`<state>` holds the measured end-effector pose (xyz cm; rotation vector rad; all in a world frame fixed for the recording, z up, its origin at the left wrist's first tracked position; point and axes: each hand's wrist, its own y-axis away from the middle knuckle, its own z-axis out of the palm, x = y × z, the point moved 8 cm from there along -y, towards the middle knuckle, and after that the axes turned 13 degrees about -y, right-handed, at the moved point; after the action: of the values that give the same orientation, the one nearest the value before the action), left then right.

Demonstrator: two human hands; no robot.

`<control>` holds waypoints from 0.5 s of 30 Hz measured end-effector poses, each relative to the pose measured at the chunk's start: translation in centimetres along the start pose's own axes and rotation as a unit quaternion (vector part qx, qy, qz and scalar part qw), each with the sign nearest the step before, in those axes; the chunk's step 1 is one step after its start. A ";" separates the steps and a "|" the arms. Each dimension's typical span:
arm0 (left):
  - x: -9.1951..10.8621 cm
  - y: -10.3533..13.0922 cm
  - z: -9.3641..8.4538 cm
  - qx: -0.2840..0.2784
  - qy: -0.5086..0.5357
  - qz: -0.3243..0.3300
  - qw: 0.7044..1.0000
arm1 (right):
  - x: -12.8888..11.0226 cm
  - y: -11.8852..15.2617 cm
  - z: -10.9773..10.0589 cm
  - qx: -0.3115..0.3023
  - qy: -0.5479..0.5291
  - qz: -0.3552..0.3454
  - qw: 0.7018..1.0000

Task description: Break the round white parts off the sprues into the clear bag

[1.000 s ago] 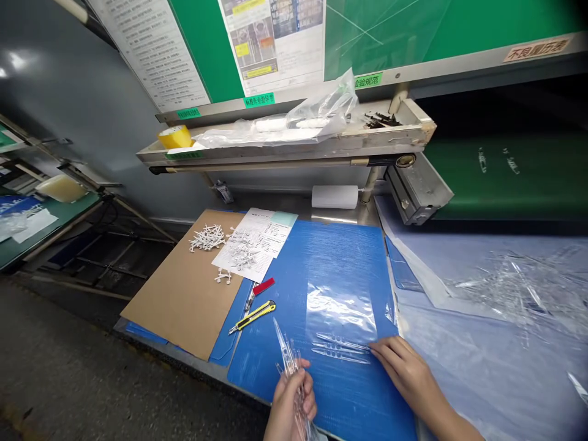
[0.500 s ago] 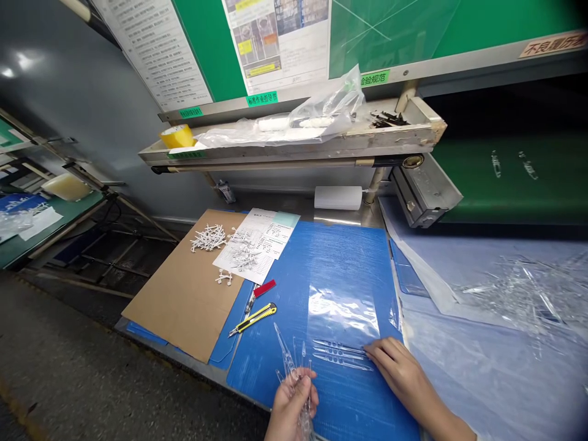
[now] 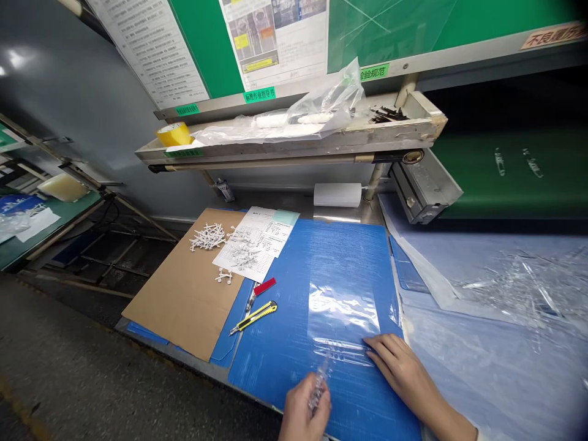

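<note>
My left hand (image 3: 305, 404) is closed around a bundle of clear plastic pieces (image 3: 318, 389) near the front edge of the blue mat. Just above it, several slender clear pieces (image 3: 344, 352) lie side by side on the mat. The fingertips of my right hand (image 3: 397, 361) touch the right ends of these pieces; its fingers are stretched out. A flat clear plastic bag (image 3: 342, 306) lies on the mat directly beyond the row.
A yellow cutter (image 3: 253, 317) and a red-handled tool (image 3: 264, 286) lie left of my hands. White parts (image 3: 208, 237) are on brown cardboard (image 3: 184, 300) and paper. More clear pieces (image 3: 528, 288) are heaped at right. A shelf (image 3: 294, 149) crosses above.
My left hand has moved right and turned, bringing its bundle close to the row of clear pieces. My right hand has stayed almost in place at the row's right ends.
</note>
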<state>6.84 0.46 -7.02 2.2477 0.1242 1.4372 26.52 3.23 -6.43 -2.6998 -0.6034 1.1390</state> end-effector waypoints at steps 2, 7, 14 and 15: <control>0.8 0.1 0.6 -0.004 -0.055 0.051 0.997 | 0.0 0.1 -0.2 -0.002 0.004 0.006 1.000; 0.9 0.0 3.8 -0.089 -0.393 0.133 0.905 | -0.3 0.1 0.2 -0.020 0.010 0.008 1.000; 0.3 -0.5 4.2 -0.094 -0.471 0.143 0.865 | -0.6 -0.9 -0.3 -0.017 -0.007 0.010 1.000; 0.2 -0.4 4.2 -0.088 -0.466 0.143 0.868 | -0.7 -1.0 -0.7 -0.013 -0.013 0.011 1.000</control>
<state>10.70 -0.50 -8.51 2.6010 -0.6440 0.3048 26.28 3.91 -5.23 -2.7231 -0.5978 1.1818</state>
